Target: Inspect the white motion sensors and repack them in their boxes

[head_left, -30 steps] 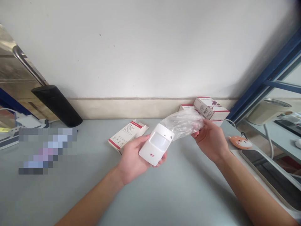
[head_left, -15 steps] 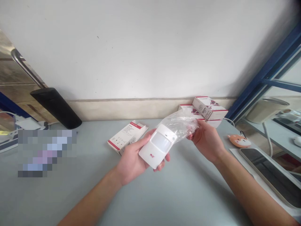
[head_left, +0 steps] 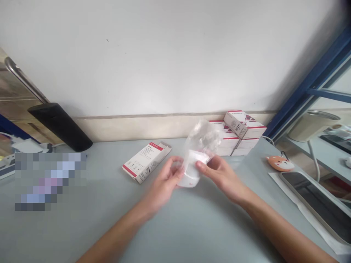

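Note:
A white motion detector (head_left: 189, 179) is held above the table, its upper part inside a clear plastic bag (head_left: 201, 137) that bunches up over it. My left hand (head_left: 168, 179) is closed at the left side, thumb and fingers pinching the edge of the bag against the detector. My right hand (head_left: 222, 175) grips the detector from the right with the thumb across its front; the other fingers are mostly hidden behind. Left of my hands lies a white and red detector box (head_left: 145, 159), its far end seemingly open.
Several similar boxes (head_left: 245, 124) are stacked against the wall at the back right. An orange animal-faced case (head_left: 280, 163) and a phone (head_left: 318, 204) on white paper lie at the right. A black upright object (head_left: 61, 126) with a metal bar stands at the back left.
The bag has been brought down over the detector's upper part. My right hand has moved left from the bag's far end onto the detector, and my left hand has shifted to the bag's edge.

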`<state>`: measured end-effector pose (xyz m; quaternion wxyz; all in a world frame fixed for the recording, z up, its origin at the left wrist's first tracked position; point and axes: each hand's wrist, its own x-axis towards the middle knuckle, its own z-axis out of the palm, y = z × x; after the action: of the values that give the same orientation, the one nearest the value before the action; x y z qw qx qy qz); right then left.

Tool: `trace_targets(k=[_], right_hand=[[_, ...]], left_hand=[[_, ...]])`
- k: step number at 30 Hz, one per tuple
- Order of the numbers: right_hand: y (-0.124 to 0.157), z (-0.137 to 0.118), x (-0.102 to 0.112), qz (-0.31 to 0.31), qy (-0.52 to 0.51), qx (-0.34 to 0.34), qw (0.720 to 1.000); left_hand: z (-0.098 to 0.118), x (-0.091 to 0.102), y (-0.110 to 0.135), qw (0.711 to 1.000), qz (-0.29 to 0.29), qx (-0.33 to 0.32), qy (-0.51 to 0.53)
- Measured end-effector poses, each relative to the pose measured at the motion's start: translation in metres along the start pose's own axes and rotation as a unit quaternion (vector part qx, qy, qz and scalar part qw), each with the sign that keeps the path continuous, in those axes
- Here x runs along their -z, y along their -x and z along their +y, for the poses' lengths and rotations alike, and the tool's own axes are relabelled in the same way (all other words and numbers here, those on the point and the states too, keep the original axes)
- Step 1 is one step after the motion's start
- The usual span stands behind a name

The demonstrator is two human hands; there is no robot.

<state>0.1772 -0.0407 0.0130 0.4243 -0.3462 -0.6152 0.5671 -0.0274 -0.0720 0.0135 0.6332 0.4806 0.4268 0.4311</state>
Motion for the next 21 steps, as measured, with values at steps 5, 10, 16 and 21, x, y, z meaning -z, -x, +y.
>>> trace_targets(k=[5, 10, 16, 21], right_hand=[[-0.002, -0.001, 0.004, 0.059, 0.162, 0.047, 0.984], [-0.003, 0.003, 0.004, -0.025, 0.23, 0.078, 0.97], [-0.003, 0.019, 0.015, -0.043, 0.388, 0.07, 0.918], [0.001, 0.024, 0.016, -0.071, 0.457, 0.045, 0.886]], left_hand=[[-0.007, 0.004, -0.001, 0.976, 0.118, -0.131, -0.127], [-0.006, 0.013, -0.004, 0.967, 0.096, -0.161, -0.171], [-0.015, 0.022, -0.017, 0.958, 0.012, -0.107, -0.267], [-0.017, 0.023, -0.017, 0.954, 0.019, -0.115, -0.276]])
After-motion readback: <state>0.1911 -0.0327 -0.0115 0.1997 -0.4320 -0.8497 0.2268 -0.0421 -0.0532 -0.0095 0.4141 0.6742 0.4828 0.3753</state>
